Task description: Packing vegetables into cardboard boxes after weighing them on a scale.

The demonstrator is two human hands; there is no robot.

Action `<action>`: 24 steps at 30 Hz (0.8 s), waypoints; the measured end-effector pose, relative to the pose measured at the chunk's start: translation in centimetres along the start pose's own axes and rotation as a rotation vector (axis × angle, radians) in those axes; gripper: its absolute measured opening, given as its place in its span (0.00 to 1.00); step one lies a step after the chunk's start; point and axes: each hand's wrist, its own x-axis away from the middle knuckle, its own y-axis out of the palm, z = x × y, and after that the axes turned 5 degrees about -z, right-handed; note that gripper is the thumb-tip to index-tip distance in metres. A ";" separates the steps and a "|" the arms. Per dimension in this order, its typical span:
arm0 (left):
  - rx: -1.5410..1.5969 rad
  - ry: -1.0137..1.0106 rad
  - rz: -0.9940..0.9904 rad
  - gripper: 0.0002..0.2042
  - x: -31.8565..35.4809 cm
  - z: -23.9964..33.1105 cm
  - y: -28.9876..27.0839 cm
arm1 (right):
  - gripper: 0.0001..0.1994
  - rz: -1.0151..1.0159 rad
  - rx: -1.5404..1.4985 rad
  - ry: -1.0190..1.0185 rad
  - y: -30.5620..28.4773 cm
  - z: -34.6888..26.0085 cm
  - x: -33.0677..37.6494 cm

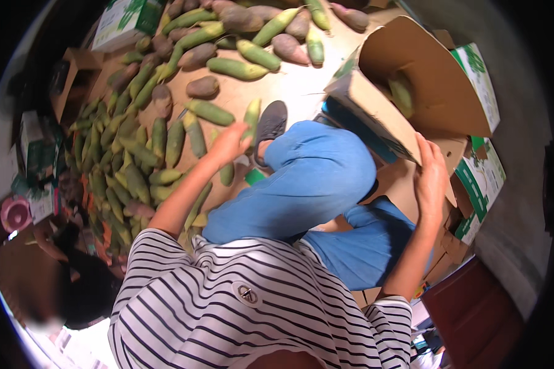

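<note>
Floor (271, 92): brown sheet, strewn with long green and purplish roots.
Cardboard box (412, 92): open, tilted, right of the knees; one green root (402, 92) inside.
Right hand (433, 175): fingers spread flat against box flap.
Left hand (229, 142): closed around green root (251, 117) on the floor.

Heap of vegetables (135, 147) on the floor at left — open cardboard box (412, 98) at right, one vegetable (402, 92) inside.
</note>
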 end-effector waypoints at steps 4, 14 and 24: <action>-0.126 -0.378 -0.423 0.18 7.6 -4.4 3.1 | 0.31 -0.022 0.008 0.044 0.3 0.1 -0.1; 0.116 -0.375 -0.145 0.18 2.4 -6.4 4.9 | 0.32 -0.045 -0.006 0.062 0.0 -0.6 -0.3; 0.089 0.029 0.267 0.15 -7.9 3.9 0.4 | 0.30 -0.047 -0.057 0.095 -0.4 -0.2 -0.1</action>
